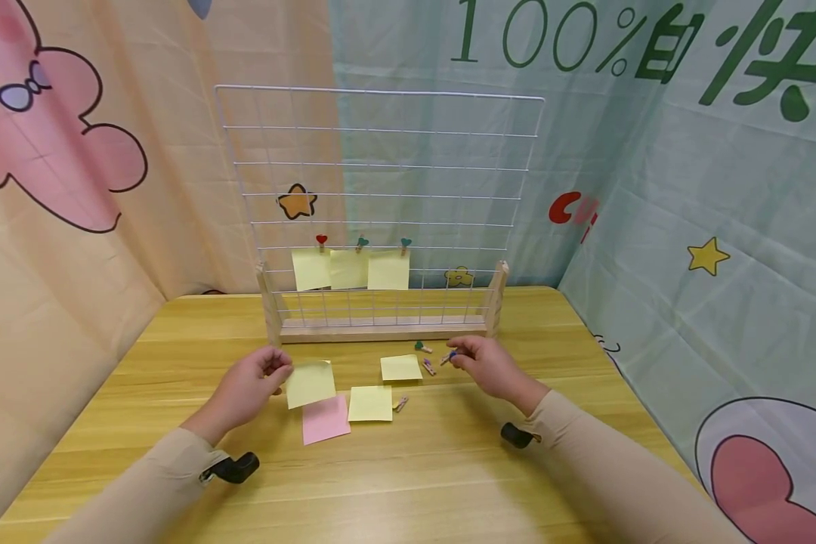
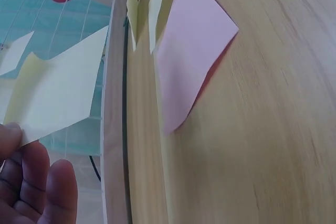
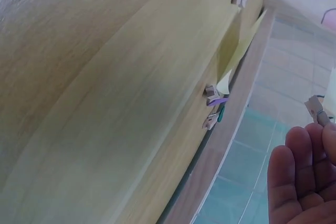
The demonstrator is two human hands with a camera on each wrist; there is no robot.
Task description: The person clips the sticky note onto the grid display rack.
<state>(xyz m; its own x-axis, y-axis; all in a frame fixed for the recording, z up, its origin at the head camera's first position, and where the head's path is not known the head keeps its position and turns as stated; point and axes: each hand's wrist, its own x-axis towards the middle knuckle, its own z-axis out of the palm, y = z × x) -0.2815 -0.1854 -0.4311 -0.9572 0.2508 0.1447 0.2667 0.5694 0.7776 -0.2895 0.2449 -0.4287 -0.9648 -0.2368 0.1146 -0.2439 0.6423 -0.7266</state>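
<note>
Between thumb and fingers, my left hand (image 1: 255, 381) pinches a yellow sticky note (image 1: 310, 384) by its edge, lifted off the table in the left wrist view. My right hand (image 1: 493, 368) pinches a small wooden clothespin (image 3: 316, 109) with a blue decoration. Near the right hand lie a purple clothespin (image 1: 429, 367) and a green clothespin (image 1: 421, 347). Another clothespin (image 1: 401, 404) lies beside a yellow note (image 1: 370, 403). A pink note (image 1: 326, 420) and a further yellow note (image 1: 401, 368) are on the table.
A white wire grid (image 1: 381, 162) in a wooden stand (image 1: 384, 332) rises at the table's back. Three yellow notes (image 1: 389, 270) hang there from clothespins, one with a red heart (image 1: 322, 239). Printed curtains (image 1: 707, 189) surround the wooden table (image 1: 408, 483).
</note>
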